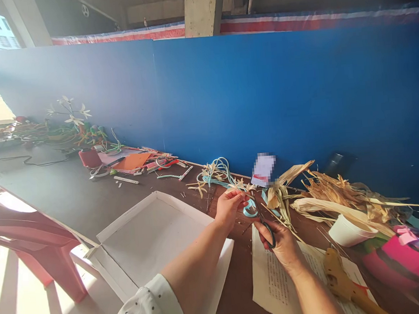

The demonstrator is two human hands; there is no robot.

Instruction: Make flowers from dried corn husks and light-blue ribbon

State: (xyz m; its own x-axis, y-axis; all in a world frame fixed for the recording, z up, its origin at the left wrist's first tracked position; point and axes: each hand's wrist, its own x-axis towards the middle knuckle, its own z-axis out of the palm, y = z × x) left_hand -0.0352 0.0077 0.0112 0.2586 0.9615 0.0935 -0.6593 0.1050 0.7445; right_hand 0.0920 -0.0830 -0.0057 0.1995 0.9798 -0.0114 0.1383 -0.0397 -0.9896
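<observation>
My left hand pinches a pale, star-shaped husk flower between thumb and fingers. In my right hand are black-handled scissors, their blades pointing up toward the flower; whether the blades touch it I cannot tell. A loop of light blue ribbon lies just behind the hands. Past my left hand, pale blue cord is coiled among more husk flowers. Dry corn husks are heaped to the right.
A white box lid lies left of my arms. Printed paper and a yellow glue gun sit at right, near a white cup and a pink bag. A blue partition stands behind; a pink chair is at left.
</observation>
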